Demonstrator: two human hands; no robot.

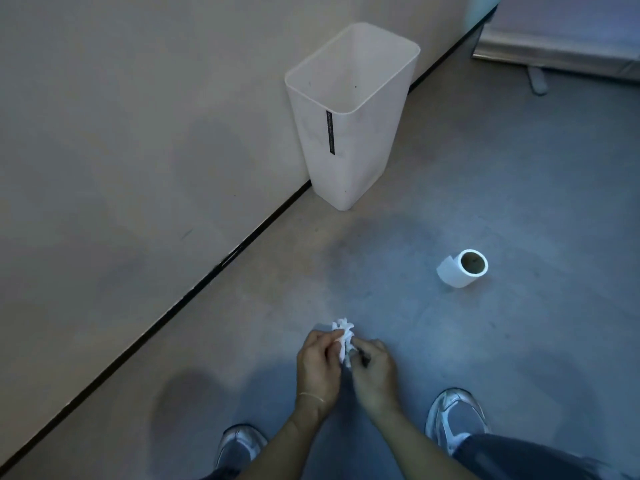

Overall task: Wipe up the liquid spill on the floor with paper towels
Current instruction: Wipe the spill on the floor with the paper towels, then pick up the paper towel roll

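A crumpled white paper towel (pixel 343 336) sits between my two hands, low in the middle of the head view. My left hand (pixel 320 365) and my right hand (pixel 374 370) both pinch it, held together above the grey floor (pixel 502 341). A nearly used-up paper towel roll (pixel 462 268) lies on its side on the floor to the right, with a loose sheet end sticking out. I cannot make out any liquid on the floor.
A tall white waste bin (pixel 349 133) stands against the beige wall (pixel 138 133), beyond my hands. A black baseboard line runs diagonally along the wall. My two shoes (pixel 457 417) are at the bottom. A grey furniture base is at the top right.
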